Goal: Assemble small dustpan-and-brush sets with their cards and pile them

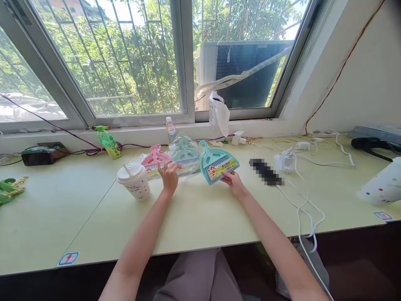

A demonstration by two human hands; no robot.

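Observation:
Three small dustpan-and-brush sets lie side by side at the far middle of the pale green desk [194,213]. My right hand [233,180] is closed on the near edge of the teal set [216,162], thumb on its label. My left hand [169,174] rests with fingers spread on the middle teal set [185,155], which is wrapped in clear plastic. The pink set [153,159] lies just left of that hand, partly under the same plastic.
A lidded white paper cup with a straw [135,180] stands left of my left hand. A green bottle [109,143] and a small clear bottle [170,128] are by the window sill. A dark remote [266,171], chargers and white cables [300,205] lie to the right.

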